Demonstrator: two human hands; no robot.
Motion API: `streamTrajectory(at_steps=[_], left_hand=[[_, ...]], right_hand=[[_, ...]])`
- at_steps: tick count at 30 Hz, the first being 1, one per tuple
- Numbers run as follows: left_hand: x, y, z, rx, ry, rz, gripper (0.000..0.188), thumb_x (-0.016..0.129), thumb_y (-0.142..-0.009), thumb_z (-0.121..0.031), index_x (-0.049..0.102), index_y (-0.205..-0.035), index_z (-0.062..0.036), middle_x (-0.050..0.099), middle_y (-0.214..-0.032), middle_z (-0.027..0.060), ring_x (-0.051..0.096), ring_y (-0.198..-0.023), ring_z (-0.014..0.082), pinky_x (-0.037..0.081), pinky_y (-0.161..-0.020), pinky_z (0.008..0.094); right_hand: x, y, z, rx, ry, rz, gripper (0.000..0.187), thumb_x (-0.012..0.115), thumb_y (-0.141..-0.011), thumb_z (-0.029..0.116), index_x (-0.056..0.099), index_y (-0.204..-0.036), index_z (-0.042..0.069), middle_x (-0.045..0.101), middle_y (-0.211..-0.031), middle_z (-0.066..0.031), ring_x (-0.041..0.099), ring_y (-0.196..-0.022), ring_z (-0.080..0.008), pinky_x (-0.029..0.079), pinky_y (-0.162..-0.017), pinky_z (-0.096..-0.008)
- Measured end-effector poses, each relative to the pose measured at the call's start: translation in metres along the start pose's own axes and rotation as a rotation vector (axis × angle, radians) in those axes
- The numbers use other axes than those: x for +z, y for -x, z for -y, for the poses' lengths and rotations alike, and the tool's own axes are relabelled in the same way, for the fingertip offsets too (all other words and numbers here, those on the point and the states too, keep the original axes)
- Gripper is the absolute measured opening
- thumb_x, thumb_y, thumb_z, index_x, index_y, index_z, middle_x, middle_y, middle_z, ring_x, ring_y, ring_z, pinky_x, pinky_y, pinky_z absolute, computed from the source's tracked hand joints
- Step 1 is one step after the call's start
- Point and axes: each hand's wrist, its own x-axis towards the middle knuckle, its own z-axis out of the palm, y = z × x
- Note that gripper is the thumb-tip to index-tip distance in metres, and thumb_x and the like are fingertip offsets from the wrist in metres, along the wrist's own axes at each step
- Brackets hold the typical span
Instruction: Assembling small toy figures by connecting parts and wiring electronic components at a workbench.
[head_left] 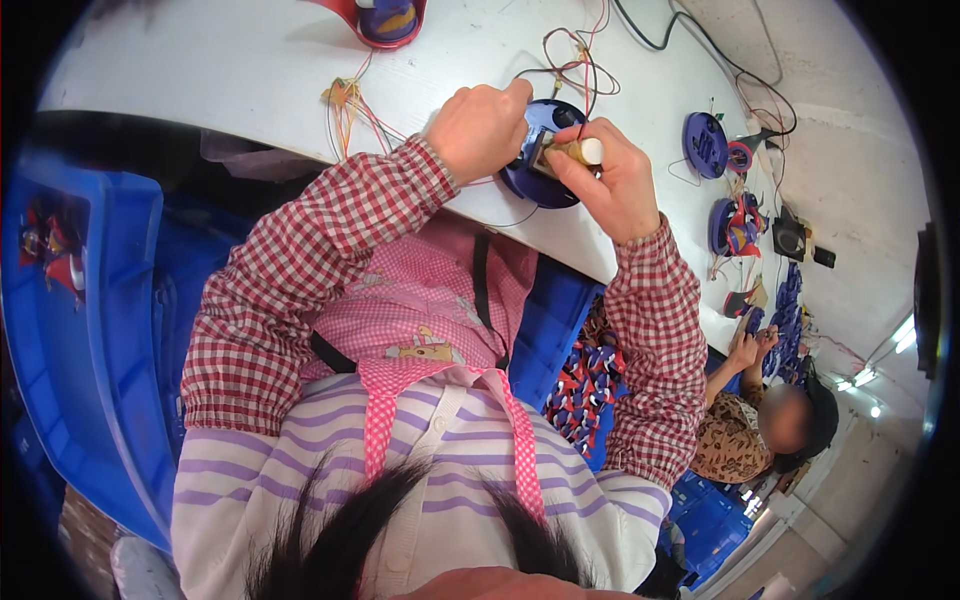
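Observation:
A dark blue round plastic base (pixel 540 193) lies on the white table in front of me, with small parts and wires on its upper face. My left hand (pixel 478 130) is closed at the left rim of this base, its fingertips partly hidden behind the knuckles. In my right hand (pixel 615 180), thumb and fingers close round a short yellowish cylinder with a white end (pixel 580 153), tilted over the base. Beside it a dark squarish part (pixel 541 152) shows on the base. Thin red and black wires (pixel 575 68) run from the base toward the far side.
A wire bundle (pixel 343 95) lies to the left, near a red-rimmed piece (pixel 388 38). More blue bases (pixel 706 145) and coloured figures (pixel 743 225) stand right. Blue crates (pixel 110 300) flank me; one holds red and blue parts (pixel 588 390). A person (pixel 745 430) works at far right.

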Motion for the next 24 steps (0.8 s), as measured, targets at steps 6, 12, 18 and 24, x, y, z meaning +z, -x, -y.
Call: streamTrajectory(at_steps=[6,12,18,24], left_hand=[[-0.035,-0.006,-0.016,-0.124,-0.006,0.04,0.028,0.061,-0.09,-0.022,0.059,-0.109,-0.0018,0.064,-0.07,0.02,0.064,-0.067,0.0386,0.049,-0.06,0.0445],[-0.122,0.1,-0.029,-0.489,0.238,-0.583,0.018,0.057,-0.095,-0.01,0.059,-0.11,-0.0008,0.06,-0.084,0.0009,0.05,-0.063,0.0032,0.039,-0.052,0.0176],[-0.094,0.192,-0.007,-0.665,0.189,-0.437,0.019,0.061,-0.092,-0.007,0.061,-0.11,-0.0009,0.057,-0.093,0.0026,0.055,-0.076,0.0087,0.045,-0.067,0.021],[-0.064,0.189,0.003,-0.581,0.45,-0.284,0.045,0.06,-0.091,-0.002,0.047,-0.133,-0.0001,0.052,-0.122,0.0092,0.054,-0.107,0.0154,0.045,-0.091,0.0281]], right_hand=[[0.004,0.003,-0.001,-0.127,0.011,-0.132,0.022,0.072,-0.081,0.008,0.062,-0.097,-0.003,0.059,-0.086,-0.0123,0.062,-0.075,-0.0204,0.05,-0.066,-0.0308],[0.017,0.08,0.048,-0.158,-0.211,-0.162,0.03,0.072,-0.08,0.005,0.06,-0.106,-0.004,0.062,-0.091,-0.0143,0.064,-0.077,-0.0219,0.05,-0.064,-0.0323],[0.116,0.062,0.048,-0.206,-0.393,0.045,0.025,0.07,-0.084,0.005,0.061,-0.106,-0.002,0.061,-0.084,-0.0122,0.064,-0.069,-0.0193,0.05,-0.06,-0.0284],[0.137,0.055,0.033,-0.181,-0.338,0.169,0.026,0.067,-0.086,0.011,0.059,-0.107,-0.001,0.061,-0.093,-0.0175,0.064,-0.076,-0.0329,0.052,-0.066,-0.0355]])
